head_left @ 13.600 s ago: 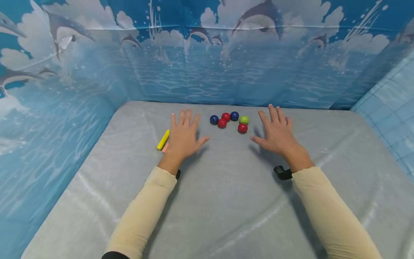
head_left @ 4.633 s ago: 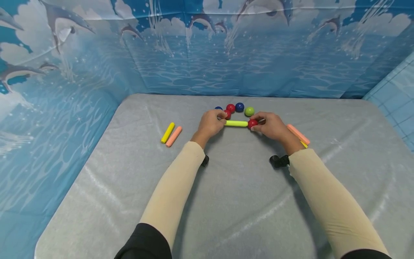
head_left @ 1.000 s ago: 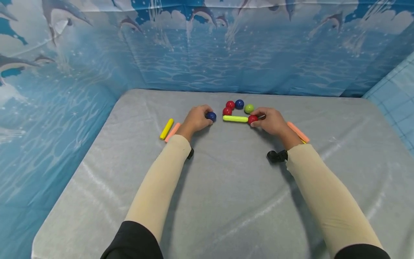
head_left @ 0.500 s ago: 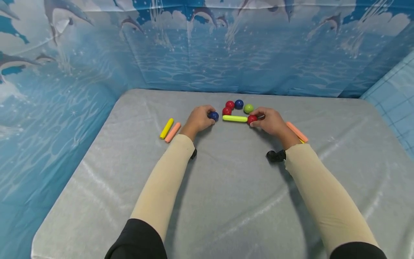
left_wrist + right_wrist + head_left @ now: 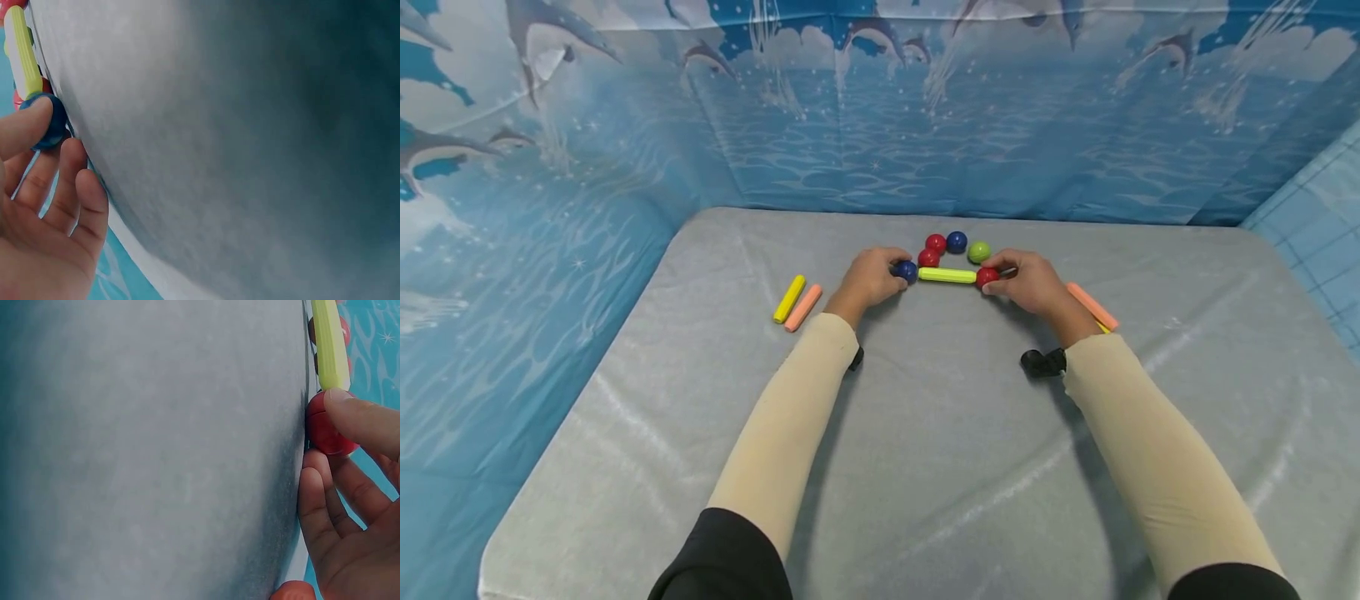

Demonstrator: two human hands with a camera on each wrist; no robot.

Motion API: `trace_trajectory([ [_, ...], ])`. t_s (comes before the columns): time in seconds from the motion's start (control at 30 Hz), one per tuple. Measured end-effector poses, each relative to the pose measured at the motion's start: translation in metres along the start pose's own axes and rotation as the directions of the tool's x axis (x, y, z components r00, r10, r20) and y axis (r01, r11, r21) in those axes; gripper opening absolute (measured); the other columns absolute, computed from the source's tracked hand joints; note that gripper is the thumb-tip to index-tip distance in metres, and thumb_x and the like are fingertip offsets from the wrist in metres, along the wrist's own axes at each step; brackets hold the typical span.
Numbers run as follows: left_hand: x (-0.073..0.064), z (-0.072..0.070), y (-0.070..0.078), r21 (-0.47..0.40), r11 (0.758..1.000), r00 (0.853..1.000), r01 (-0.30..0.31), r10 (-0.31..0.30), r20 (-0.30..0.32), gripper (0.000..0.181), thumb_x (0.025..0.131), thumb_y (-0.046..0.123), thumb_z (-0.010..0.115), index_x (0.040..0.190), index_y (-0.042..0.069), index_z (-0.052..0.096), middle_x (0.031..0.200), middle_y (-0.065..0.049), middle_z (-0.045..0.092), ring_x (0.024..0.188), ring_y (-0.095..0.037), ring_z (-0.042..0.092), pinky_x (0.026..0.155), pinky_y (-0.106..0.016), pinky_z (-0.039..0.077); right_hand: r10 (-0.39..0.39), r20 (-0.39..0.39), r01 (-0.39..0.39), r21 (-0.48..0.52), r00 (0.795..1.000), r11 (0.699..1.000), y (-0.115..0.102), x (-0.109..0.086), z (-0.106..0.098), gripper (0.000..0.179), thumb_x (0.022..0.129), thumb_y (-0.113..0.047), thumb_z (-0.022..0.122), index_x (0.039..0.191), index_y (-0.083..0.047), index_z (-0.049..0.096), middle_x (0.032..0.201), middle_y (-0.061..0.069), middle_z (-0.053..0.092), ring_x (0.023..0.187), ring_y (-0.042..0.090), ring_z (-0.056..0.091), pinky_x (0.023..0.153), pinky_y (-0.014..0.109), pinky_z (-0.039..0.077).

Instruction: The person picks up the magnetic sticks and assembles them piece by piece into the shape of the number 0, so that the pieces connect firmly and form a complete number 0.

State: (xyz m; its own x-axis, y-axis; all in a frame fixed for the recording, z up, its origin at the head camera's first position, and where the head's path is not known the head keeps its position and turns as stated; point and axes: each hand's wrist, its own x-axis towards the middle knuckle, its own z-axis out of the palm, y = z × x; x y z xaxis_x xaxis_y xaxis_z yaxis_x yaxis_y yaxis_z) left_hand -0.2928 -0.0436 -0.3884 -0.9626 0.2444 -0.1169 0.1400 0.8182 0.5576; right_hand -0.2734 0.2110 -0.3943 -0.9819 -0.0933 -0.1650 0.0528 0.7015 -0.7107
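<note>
My left hand [image 5: 872, 279] pinches a blue ball [image 5: 906, 271] between thumb and fingers. A yellow-green rod [image 5: 947, 275] lies crosswise, its left end right at that ball. At the rod's other end is a red ball [image 5: 987, 277], which my right hand [image 5: 1028, 285] pinches. The left wrist view shows the thumb over the blue ball [image 5: 55, 125] and the rod [image 5: 24, 56] running away from it. In the right wrist view the red ball [image 5: 329, 425] sits under the thumb, against the rod's end [image 5: 331, 347].
Just behind the rod lie two red balls, the nearer one [image 5: 928, 258] close to it, a second blue ball [image 5: 957, 242] and a green ball [image 5: 979, 252]. Left are a yellow rod [image 5: 789, 299] and an orange rod [image 5: 803, 308]. Another orange rod [image 5: 1092, 306] lies by my right wrist, over a yellow one.
Over the last second my left hand has moved right, bringing the blue ball up to the rod's left end. The right hand has kept its grip on the red ball in place.
</note>
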Motion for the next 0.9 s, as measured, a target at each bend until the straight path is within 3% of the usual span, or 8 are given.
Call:
trace_trajectory([
  [0.23,-0.0007,0.0007,0.0024,0.026,1.000,1.000,-0.007,0.007,-0.002,0.046,0.094,0.019,0.068,0.138,0.022,0.059,0.142,-0.004,0.058,0.134,-0.022,0.051,0.113,-0.041,0.042,0.008,0.000,-0.008,-0.011,1.000,1.000,-0.0027,-0.0007,-0.0008,0.038,0.092,-0.010,0.069,0.129,-0.009,0.061,0.137,0.017,0.056,0.120,0.035,0.054,0.086,0.039,0.048],
  [0.9,-0.0001,0.0008,0.0018,-0.009,1.000,1.000,0.005,-0.005,0.010,0.046,0.093,0.017,0.070,0.137,0.020,0.059,0.140,-0.005,0.060,0.131,-0.021,0.052,0.113,-0.040,0.043,-0.036,0.002,0.036,-0.031,0.999,0.999,0.0031,0.0004,-0.0021,0.037,0.091,-0.012,0.071,0.127,-0.010,0.063,0.136,0.017,0.057,0.116,0.034,0.058,0.084,0.039,0.049],
])
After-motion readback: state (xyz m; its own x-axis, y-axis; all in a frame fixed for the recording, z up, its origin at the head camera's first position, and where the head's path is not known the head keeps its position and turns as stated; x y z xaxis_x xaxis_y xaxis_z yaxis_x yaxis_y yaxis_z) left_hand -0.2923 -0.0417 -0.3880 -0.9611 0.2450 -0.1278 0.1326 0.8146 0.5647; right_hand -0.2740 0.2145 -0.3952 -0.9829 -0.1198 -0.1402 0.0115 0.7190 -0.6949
